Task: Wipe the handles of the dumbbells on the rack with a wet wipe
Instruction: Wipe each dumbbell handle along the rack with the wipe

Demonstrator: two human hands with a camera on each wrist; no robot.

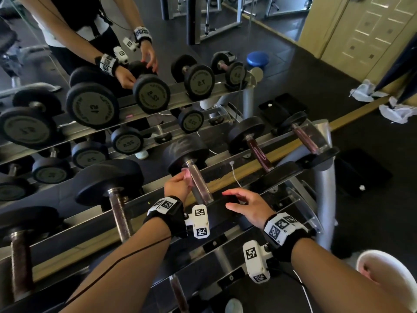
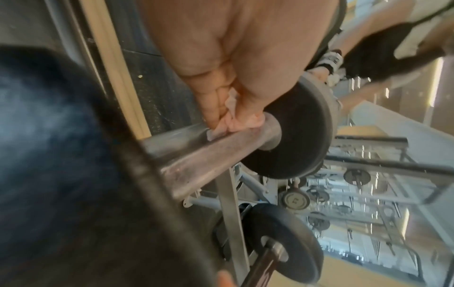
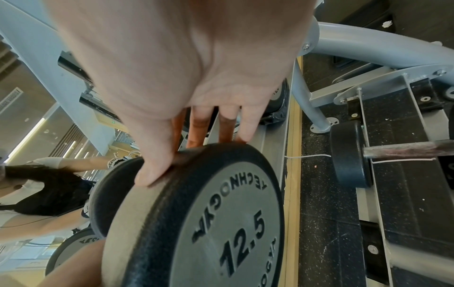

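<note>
From the head view, your left hand (image 1: 178, 185) pinches a crumpled pink wipe (image 1: 188, 175) against the far end of a dumbbell handle (image 1: 199, 185), just beside the far black weight (image 1: 187, 154). That dumbbell lies across the top tier of the rack (image 1: 325, 177), with a mirror (image 1: 158, 30) behind it. Your right hand (image 1: 246, 206) rests on the near weight of the same dumbbell, fingers spread and only slightly bent. Other dumbbells sit on either side on the same tier.

In the left wrist view, your left hand (image 2: 221, 68) has its grip closed on the wipe (image 2: 233, 118): fingers and thumb are curled around it and press it onto the steel handle (image 2: 209, 153) right where it meets the collar of the far weight (image 2: 302, 134).

In the right wrist view, your right hand (image 3: 176, 77) lies over the rim of the near weight (image 3: 209, 223), marked 12.5. The thumb touches the edge of its face and the fingers (image 3: 248, 124) reach straight over the rim, so this grip is loose and nearly flat, curled round nothing.
</note>
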